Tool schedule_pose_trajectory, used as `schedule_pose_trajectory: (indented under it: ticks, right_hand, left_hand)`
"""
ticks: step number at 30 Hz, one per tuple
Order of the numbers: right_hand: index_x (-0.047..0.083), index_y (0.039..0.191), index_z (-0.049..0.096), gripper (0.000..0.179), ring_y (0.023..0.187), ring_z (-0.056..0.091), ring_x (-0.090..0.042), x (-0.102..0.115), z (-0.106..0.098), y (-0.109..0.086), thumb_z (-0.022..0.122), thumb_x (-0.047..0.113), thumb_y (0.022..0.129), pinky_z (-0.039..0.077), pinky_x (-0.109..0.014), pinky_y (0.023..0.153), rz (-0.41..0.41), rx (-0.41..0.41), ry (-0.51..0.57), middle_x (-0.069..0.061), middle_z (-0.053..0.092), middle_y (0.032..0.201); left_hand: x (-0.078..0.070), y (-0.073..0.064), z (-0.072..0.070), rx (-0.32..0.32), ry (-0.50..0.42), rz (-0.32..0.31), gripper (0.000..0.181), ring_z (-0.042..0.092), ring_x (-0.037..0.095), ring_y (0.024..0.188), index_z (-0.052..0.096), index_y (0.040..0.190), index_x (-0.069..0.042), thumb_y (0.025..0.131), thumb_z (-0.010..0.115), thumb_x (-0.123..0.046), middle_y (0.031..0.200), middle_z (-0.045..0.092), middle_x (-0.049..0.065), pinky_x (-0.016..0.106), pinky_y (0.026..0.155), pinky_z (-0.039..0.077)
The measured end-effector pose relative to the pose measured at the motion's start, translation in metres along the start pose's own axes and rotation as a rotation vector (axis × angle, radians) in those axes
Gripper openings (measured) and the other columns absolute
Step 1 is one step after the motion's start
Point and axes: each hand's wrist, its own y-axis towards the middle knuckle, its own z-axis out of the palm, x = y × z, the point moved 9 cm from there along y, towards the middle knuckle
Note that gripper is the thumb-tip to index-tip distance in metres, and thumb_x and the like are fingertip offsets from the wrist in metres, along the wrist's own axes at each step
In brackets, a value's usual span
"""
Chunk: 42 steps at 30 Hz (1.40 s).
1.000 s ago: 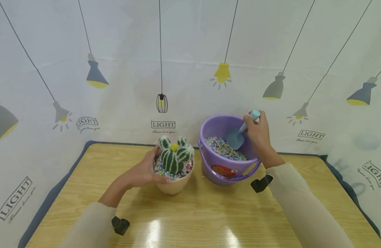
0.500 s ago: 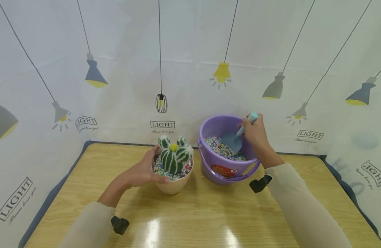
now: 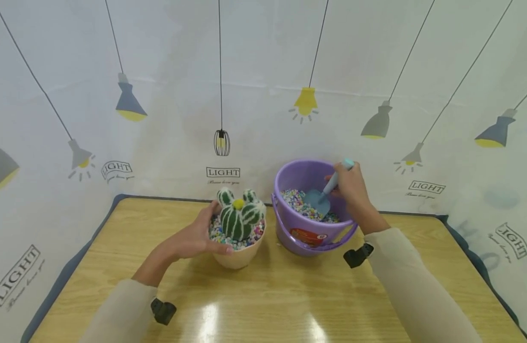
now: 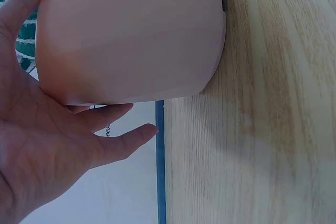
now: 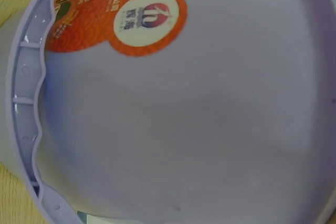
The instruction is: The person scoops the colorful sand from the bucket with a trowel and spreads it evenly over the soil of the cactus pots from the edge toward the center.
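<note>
My left hand point(image 3: 194, 239) holds a peach flowerpot point(image 3: 237, 260) on the table, thumb at its near rim and fingers round the far side. In the left wrist view the pot point(image 4: 131, 40) fills the top, with the hand point(image 4: 47, 135) beside it. A green knitted cactus point(image 3: 236, 224) stands in the pot amid colourful pebbles. My right hand point(image 3: 352, 186) grips the handle of a light blue toy shovel point(image 3: 318, 202) inside a purple bucket point(image 3: 289, 226). The shovel's blade lies against the pebbles point(image 3: 294, 197) there. Only the bucket's outer wall point(image 5: 210, 108) shows in the right wrist view.
The bucket's carrying handle point(image 3: 332, 245) hangs down its front, by a red label point(image 3: 308, 237). A white cloth point(image 3: 169, 119) printed with lamps rises behind the wooden table point(image 3: 263, 300), whose far edge runs just behind pot and bucket.
My right hand has lowered the shovel and moved it slightly left, its blade now down at the pebbles in the bucket. The left hand keeps its hold on the pot.
</note>
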Motion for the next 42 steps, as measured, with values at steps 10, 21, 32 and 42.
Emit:
schedule_pose_trajectory:
  ticks: [10,21,32,42]
  right_hand:
    - [0.003,0.133,0.029,0.043,0.069,0.066,-0.012,-0.001,-0.009,0.002,0.032,0.037,0.106,0.056,-0.026,0.062,-0.007,-0.043,0.012,-0.014,0.065,0.100]
    - [0.006,0.115,0.035,0.031,0.064,0.069,-0.015,0.000,-0.005,0.003,0.032,0.036,0.106,0.057,-0.027,0.057,-0.044,0.022,0.052,-0.002,0.068,0.076]
    - [0.005,0.115,0.037,0.035,0.068,0.071,-0.015,-0.002,0.003,0.002,0.033,0.038,0.106,0.059,-0.030,0.060,-0.043,0.107,0.100,0.001,0.067,0.074]
    - [0.011,0.105,0.039,0.025,0.067,0.072,-0.017,-0.002,0.006,0.001,0.033,0.035,0.106,0.059,-0.029,0.057,-0.026,0.169,0.173,-0.002,0.069,0.076]
  left_hand:
    - [0.000,0.002,-0.001,-0.004,-0.006,0.010,0.130,0.017,0.042,0.143,-0.009,0.154,-0.002,0.070,0.084,-0.039,0.157,0.008,0.024,0.056,0.117,0.015]
    - [0.000,0.001,-0.001,-0.006,-0.007,0.007,0.129,0.017,0.042,0.144,-0.008,0.154,-0.003,0.071,0.084,-0.038,0.157,0.008,0.025,0.056,0.117,0.014]
    - [0.000,0.001,0.002,0.002,-0.015,0.014,0.129,0.017,0.041,0.144,-0.009,0.154,-0.003,0.072,0.084,-0.038,0.157,0.007,0.023,0.055,0.118,0.014]
    - [0.002,0.002,0.000,0.002,0.002,0.000,0.129,0.017,0.043,0.144,-0.009,0.154,-0.003,0.072,0.083,-0.041,0.157,0.005,0.025,0.057,0.117,0.015]
